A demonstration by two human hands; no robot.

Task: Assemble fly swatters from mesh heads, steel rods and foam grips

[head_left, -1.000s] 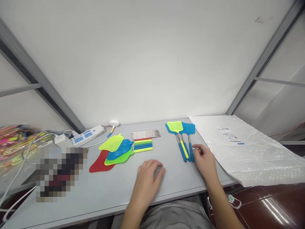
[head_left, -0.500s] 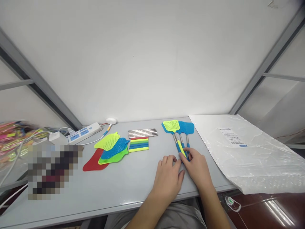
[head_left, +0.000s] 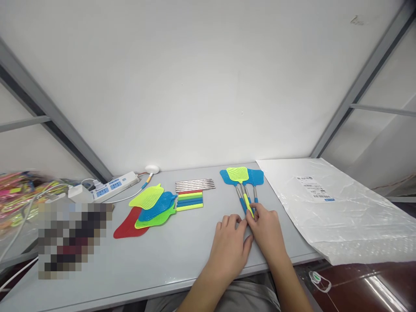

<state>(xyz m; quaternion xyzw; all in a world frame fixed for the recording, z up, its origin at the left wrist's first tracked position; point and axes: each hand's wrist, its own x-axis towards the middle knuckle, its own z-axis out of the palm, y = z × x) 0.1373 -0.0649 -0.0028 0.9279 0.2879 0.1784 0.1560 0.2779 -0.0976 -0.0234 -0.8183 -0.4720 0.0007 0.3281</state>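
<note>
A yellow-green fly swatter (head_left: 237, 174) lies on top of blue fly swatters (head_left: 255, 177), their mesh heads fanned out toward the wall. My right hand (head_left: 267, 225) pinches the end of the yellow-green handle between thumb and fingers; blue handles run beside and partly beneath it. Just left of those handle ends, my left hand (head_left: 229, 242) rests on the table, thumb apart and fingers loosely bent. Its index fingertip is close to the right thumb; whether it touches a handle I cannot tell.
Loose swatter heads, yellow (head_left: 147, 196), blue (head_left: 158, 207), green (head_left: 156, 218) and red (head_left: 130, 225), overlap at left. Beside them are coloured handle tubes (head_left: 190, 201) and metal rods (head_left: 195, 185). A power strip (head_left: 113, 186) sits back left; a white bubble mailer (head_left: 325, 216) covers the right side.
The yellow-green swatter's head has shifted right and now lies over the gap between the blue heads. My right hand stays at its handle; my left hand has barely moved.
</note>
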